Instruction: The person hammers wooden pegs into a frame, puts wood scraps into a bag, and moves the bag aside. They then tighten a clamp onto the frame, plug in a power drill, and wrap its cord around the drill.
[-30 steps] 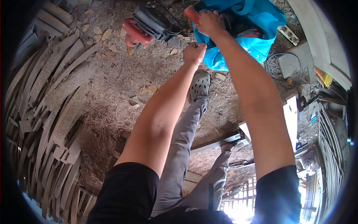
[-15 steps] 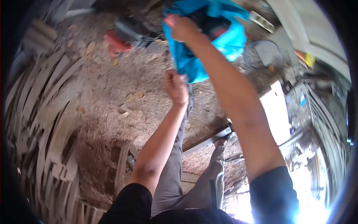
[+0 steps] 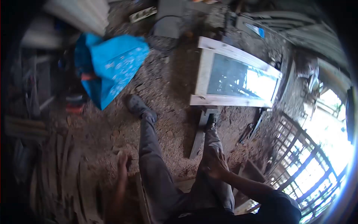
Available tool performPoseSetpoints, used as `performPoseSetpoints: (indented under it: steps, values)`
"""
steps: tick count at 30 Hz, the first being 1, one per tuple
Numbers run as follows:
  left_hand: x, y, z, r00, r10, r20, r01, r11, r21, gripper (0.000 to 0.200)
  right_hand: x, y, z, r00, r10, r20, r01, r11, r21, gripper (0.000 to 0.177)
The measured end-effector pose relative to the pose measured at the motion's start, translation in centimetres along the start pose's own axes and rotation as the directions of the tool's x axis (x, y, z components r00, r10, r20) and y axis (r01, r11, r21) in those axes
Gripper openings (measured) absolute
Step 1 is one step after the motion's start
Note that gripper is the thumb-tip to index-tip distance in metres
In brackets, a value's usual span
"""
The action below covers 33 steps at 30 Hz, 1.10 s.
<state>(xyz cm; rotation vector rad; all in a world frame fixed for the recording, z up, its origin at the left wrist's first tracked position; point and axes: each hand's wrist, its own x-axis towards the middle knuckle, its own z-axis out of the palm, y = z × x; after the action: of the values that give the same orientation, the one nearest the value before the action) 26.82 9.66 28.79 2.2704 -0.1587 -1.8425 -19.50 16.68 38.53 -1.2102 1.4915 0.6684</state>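
Note:
My left hand [image 3: 123,163] is low beside my left leg, over the dirt floor, dim and smeared by motion, so its fingers cannot be made out. My right hand [image 3: 216,167] rests on my right leg near the knee, its fingers lying along the trouser cloth with nothing seen in them. A bright blue bag [image 3: 119,63] with white print stands on the floor at the upper left, apart from both hands. Beyond my right foot lies a pale wooden frame [image 3: 203,76] around a glass pane that reflects light.
A wooden piece [image 3: 199,136] props near my right foot. Strips of wood [image 3: 61,168] lie at the left. A power strip [image 3: 143,14] is on the floor at the top. A lattice of bars [image 3: 309,164] borders the bright right side.
Both hands have come away from the blue bag and drawn back toward my legs. The view has swung right, so the bag appears further left and the framed pane shows whole.

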Motion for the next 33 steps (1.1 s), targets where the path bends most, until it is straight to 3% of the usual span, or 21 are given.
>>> performPoseSetpoints:
  steps: [1,3,6,7,11,14,16,18,20,22,24,25,26,27,28,30,31,32,33]
  values:
    - [-1.1,-5.5,-1.7,0.991,-0.121,0.061,0.121,0.993,0.001,0.038,-3.2,2.9,1.7,0.999,0.017,-0.032,-0.016,0.999,0.037,0.083]
    - [-5.7,-10.9,0.5,0.983,-0.181,0.010,0.177,0.969,0.174,0.046,-7.9,8.0,5.0,0.997,0.074,-0.015,-0.072,0.992,0.103,0.092]
    - [-9.8,-15.5,6.3,0.981,-0.185,-0.051,0.186,0.854,0.486,0.059,-7.8,12.0,3.0,0.979,0.201,-0.037,-0.179,0.930,0.321,0.097]
    - [-10.5,-15.9,8.9,0.986,-0.154,-0.068,0.165,0.799,0.578,0.063,-7.1,13.6,2.0,0.964,0.257,-0.071,-0.211,0.898,0.386,0.085]
    - [-13.7,-15.1,18.7,0.994,0.066,-0.083,0.025,0.613,0.790,0.083,-4.8,21.8,1.6,0.947,0.320,-0.038,-0.255,0.818,0.515,0.065]
    - [-16.4,-13.8,22.3,0.957,0.261,0.124,-0.257,0.576,0.776,0.092,-2.8,26.0,7.3,0.946,0.324,-0.022,-0.272,0.827,0.492,0.049]
    - [-21.7,-11.7,27.1,0.951,0.304,0.047,-0.184,0.440,0.879,0.090,-4.3,26.6,7.7,0.935,0.344,-0.086,-0.249,0.809,0.532,0.040]
    - [-26.8,-9.6,32.2,0.964,0.160,0.211,-0.264,0.646,0.717,0.083,-3.2,27.1,10.5,0.935,0.340,-0.105,-0.223,0.791,0.570,0.036]
    - [-32.1,-6.3,39.4,0.941,0.018,0.337,-0.289,0.560,0.777,0.077,-3.8,26.8,10.7,0.934,0.337,-0.116,-0.214,0.791,0.573,0.038]
    - [-37.1,-4.2,46.3,0.741,-0.004,0.671,-0.447,0.743,0.498,0.073,-4.4,27.3,10.7,0.916,0.379,-0.129,-0.237,0.774,0.587,0.040]
    - [-44.0,-0.7,53.4,0.506,0.023,0.862,-0.708,0.582,0.400,0.071,-4.6,28.9,10.5,0.917,0.360,-0.172,-0.091,0.608,0.789,0.047]
    - [-48.0,1.4,55.6,0.473,0.002,0.881,-0.731,0.558,0.392,0.071,-7.2,30.2,9.0,0.926,0.339,-0.168,0.090,0.235,0.968,0.053]
    - [-52.2,3.5,57.3,0.291,0.075,0.954,-0.910,0.328,0.252,0.068,-7.4,30.5,10.1,0.909,0.373,-0.186,0.108,0.220,0.970,0.053]
    - [-55.1,4.7,57.6,0.078,0.105,0.991,-0.995,0.076,0.070,0.066,-7.1,31.2,12.0,0.836,0.529,-0.147,0.088,0.137,0.987,0.050]
    - [-56.9,4.9,56.9,0.033,0.091,0.995,-0.997,0.071,0.027,0.066,-8.2,32.2,14.0,0.740,0.667,-0.092,0.079,0.050,0.996,0.046]
    - [-60.0,5.3,54.1,-0.084,0.313,0.946,-0.871,0.438,-0.222,0.061,-15.0,32.4,16.9,0.700,0.700,-0.139,-0.057,0.249,0.967,0.043]
    - [-59.7,5.4,52.4,-0.090,0.309,0.947,-0.868,0.442,-0.227,0.056,-16.0,32.2,21.2,0.656,0.704,-0.271,-0.009,0.367,0.930,0.040]
    - [-58.0,5.2,50.7,-0.113,0.294,0.949,-0.859,0.451,-0.242,0.050,-17.9,31.8,24.5,0.709,0.686,-0.166,-0.019,0.254,0.967,0.044]
    - [-55.4,4.9,49.5,-0.051,0.251,0.967,-0.900,0.407,-0.153,0.046,-20.2,30.2,27.4,0.600,0.785,-0.156,-0.078,0.252,0.965,0.038]
